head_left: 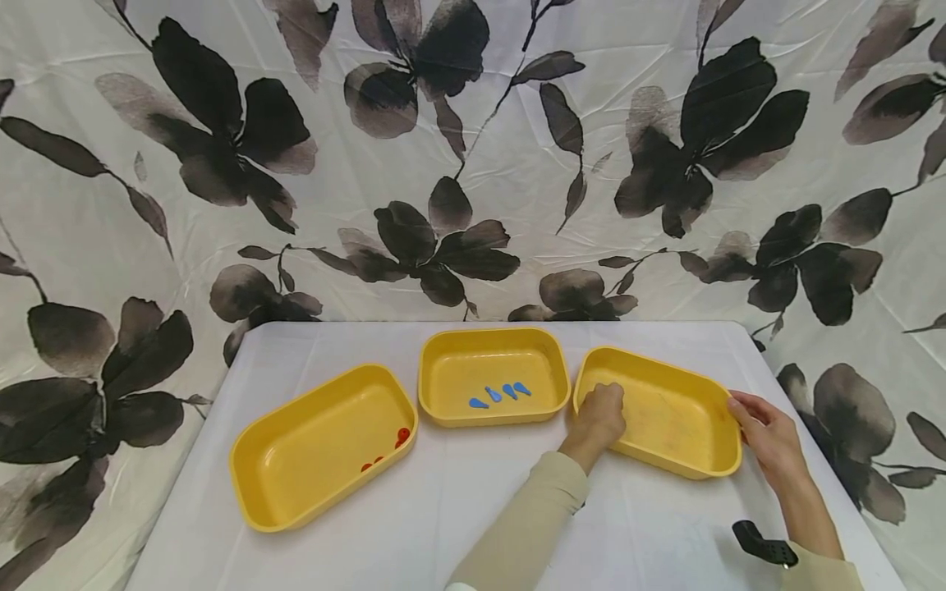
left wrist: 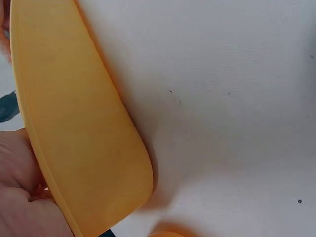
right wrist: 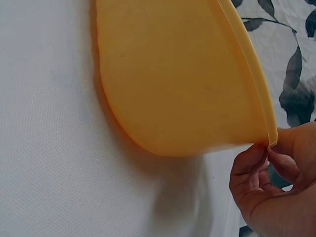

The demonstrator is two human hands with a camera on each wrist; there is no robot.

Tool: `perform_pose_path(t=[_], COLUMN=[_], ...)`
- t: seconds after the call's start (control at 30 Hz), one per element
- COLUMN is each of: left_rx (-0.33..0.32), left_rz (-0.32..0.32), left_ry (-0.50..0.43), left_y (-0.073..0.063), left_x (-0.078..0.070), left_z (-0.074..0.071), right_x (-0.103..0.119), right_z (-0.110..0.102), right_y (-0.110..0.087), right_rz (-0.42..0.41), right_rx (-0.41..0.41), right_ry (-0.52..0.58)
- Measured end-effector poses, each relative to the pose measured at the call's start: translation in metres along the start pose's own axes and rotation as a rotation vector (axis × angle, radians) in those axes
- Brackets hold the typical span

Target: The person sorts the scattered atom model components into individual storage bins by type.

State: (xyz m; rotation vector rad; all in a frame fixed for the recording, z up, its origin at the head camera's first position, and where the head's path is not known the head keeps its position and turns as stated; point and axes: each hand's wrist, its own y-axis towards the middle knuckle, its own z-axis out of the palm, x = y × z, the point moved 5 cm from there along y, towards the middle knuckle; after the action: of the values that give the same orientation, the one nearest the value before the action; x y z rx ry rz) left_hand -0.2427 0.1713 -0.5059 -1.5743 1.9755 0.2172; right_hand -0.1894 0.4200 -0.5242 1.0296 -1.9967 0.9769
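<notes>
A shallow yellow tray [head_left: 676, 419] lies at the right of the table between my hands. My left hand [head_left: 602, 417] is over its left end, knuckles up and fingers curled downward. The left fingertips are hidden, so whatever they touch or hold does not show. In the left wrist view, part of the left hand [left wrist: 24, 190] appears beyond the tray's rim. My right hand [head_left: 772, 435] pinches the tray's right-end rim between thumb and fingers, as the right wrist view shows at the rim's corner [right wrist: 270, 136].
A middle yellow tray [head_left: 493, 341] holds several small blue drop-shaped pieces [head_left: 510, 391]. Another yellow tray [head_left: 296, 460] at the left holds a few small red pieces [head_left: 402, 435]. The white table [head_left: 414, 525] ends at a floral cloth [head_left: 443, 164] behind.
</notes>
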Motion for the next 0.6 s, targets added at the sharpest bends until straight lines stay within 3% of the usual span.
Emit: perform_pose_path(t=[0.13,0.23,0.5,0.6], left_rx=[-0.019,-0.039,-0.123,-0.154], left_rz=[-0.002,0.019,0.137,0.152], left_ry=[-0.052,-0.141,-0.336,-0.392], left_y=[-0.002,-0.005,-0.013,-0.017], left_x=[0.002,0.004,0.007,0.010], left_z=[-0.003,-0.006,-0.015,-0.018], right_x=[0.001,0.001,0.001,0.002], right_z=[0.001,0.001,0.001,0.002], right_y=[0.000,0.000,-0.002,-0.002], right_rz=[-0.004,-0.005,-0.018,-0.023], right_rx=[0.004,0.003,-0.001,0.000], right_ry=[-0.001,0.002,-0.001,-0.003])
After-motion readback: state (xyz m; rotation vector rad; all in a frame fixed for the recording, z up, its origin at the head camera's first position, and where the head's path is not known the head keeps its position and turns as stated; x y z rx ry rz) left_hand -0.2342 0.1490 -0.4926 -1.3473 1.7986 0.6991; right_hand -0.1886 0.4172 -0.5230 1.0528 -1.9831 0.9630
